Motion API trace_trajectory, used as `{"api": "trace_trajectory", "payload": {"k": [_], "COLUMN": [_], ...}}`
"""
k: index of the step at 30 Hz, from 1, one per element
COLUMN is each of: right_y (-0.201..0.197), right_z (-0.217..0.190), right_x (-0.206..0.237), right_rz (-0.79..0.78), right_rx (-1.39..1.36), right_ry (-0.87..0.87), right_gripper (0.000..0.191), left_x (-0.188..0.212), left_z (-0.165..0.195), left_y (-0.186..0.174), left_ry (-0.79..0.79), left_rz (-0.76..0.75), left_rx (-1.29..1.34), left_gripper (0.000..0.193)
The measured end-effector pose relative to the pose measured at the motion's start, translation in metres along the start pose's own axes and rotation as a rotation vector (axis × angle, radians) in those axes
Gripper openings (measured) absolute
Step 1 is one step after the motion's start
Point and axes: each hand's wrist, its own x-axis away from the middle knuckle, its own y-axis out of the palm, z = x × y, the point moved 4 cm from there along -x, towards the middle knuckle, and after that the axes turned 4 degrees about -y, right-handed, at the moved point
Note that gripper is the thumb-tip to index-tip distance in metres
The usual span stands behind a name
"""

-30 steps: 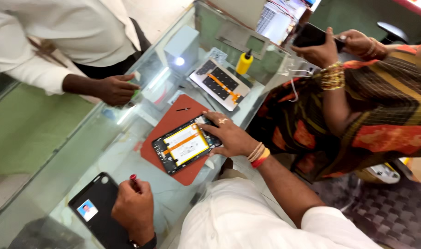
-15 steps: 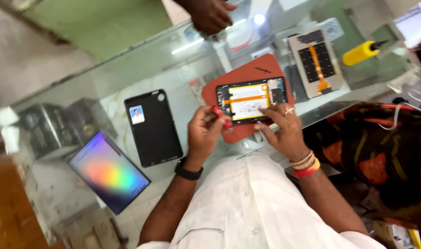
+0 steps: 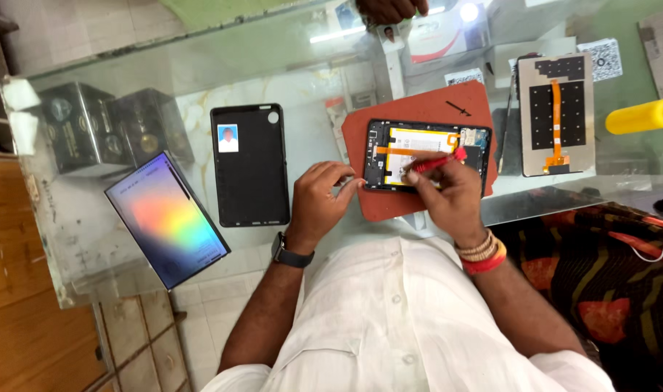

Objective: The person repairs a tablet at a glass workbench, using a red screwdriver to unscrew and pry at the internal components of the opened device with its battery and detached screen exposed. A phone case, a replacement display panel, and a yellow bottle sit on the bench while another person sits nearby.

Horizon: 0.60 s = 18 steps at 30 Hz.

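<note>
An opened tablet [image 3: 426,156] with its battery and an orange flex cable showing lies on a red-brown mat [image 3: 389,207] on the glass counter [image 3: 77,232]. My right hand [image 3: 447,196] grips a red screwdriver [image 3: 437,162], its tip over the tablet's inside. My left hand [image 3: 320,199] rests at the tablet's left edge, fingertips touching the frame. On my left wrist is a dark watch. Red and gold bangles ring my right wrist.
A black tablet back cover [image 3: 249,165] with a small photo lies left of the mat, and a lit tablet [image 3: 166,218] lies further left. A detached screen panel [image 3: 555,114] and a yellow bottle [image 3: 642,116] sit at right. Another person's hand [image 3: 389,10] is at the far edge; a person in patterned cloth [image 3: 607,268] is at right.
The view has swung so the counter now sits squarely ahead. The red screwdriver has passed from my left hand to my right, which now works over the tablet; my left hand steadies its edge.
</note>
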Motion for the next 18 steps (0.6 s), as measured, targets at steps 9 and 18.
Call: {"api": "trace_trajectory", "payload": {"k": [9,18], "right_y": [0.016,0.034], "right_z": [0.012,0.013], "right_x": [-0.048,-0.078], "right_rz": [-0.101,-0.149], "right_rx": [0.312,0.35], "right_ry": [-0.088,-0.244], "right_gripper": [0.022,0.018], "left_x": [0.008,-0.027], "left_z": [-0.032,-0.044], "left_y": [0.014,0.021], "left_ry": [-0.093,-0.044], "left_rz": [0.029,-0.002], "left_rx": [0.027,0.104], "left_gripper": [0.032,0.058]}}
